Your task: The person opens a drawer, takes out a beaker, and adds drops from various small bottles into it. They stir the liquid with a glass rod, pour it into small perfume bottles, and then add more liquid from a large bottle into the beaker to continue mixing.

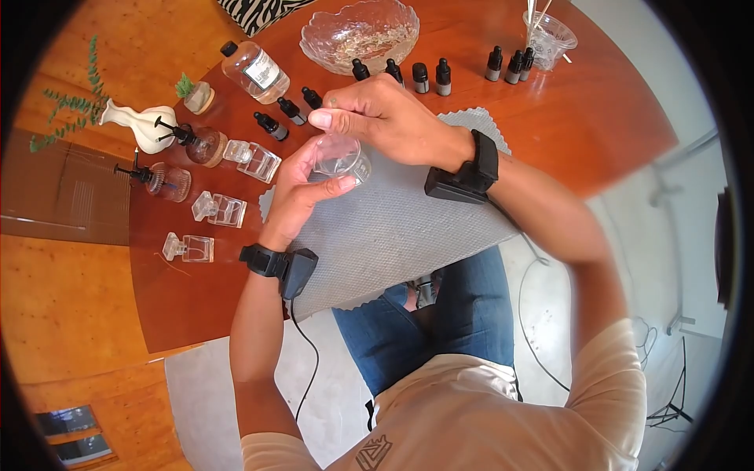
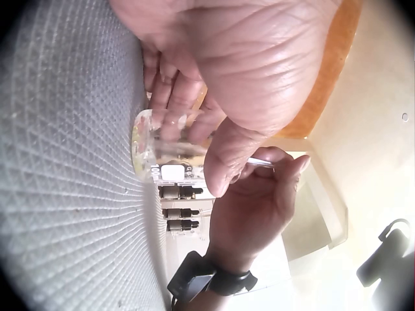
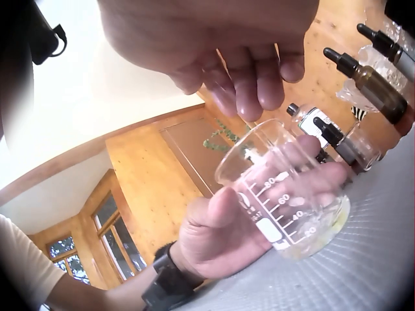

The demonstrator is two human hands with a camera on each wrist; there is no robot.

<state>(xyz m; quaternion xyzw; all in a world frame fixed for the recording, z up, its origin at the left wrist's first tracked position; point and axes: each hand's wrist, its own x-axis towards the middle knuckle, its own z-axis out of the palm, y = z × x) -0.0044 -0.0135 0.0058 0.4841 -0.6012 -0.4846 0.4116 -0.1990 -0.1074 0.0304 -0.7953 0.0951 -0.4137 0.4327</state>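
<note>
A small clear beaker (image 3: 285, 214) with white graduation marks stands tilted in the right wrist view, close over the grey textured mat (image 1: 377, 235). A little pale yellow liquid (image 3: 338, 220) shows at its bottom. My left hand (image 1: 294, 188) grips the beaker around its side, thumb on the near face and fingers behind. Just above the rim, my right hand (image 1: 393, 118) is bent over with fingertips together. It pinches a thin shiny rod (image 2: 260, 162), seen in the left wrist view; its lower part is hard to make out through the glass.
Dark dropper bottles (image 1: 444, 76) line the mat's far side. Left of the mat are square glass perfume bottles (image 1: 228, 210), a large clear bottle (image 1: 258, 72) and a white vase (image 1: 145, 124). A glass bowl (image 1: 357, 39) and a plastic cup (image 1: 550, 39) stand at the back.
</note>
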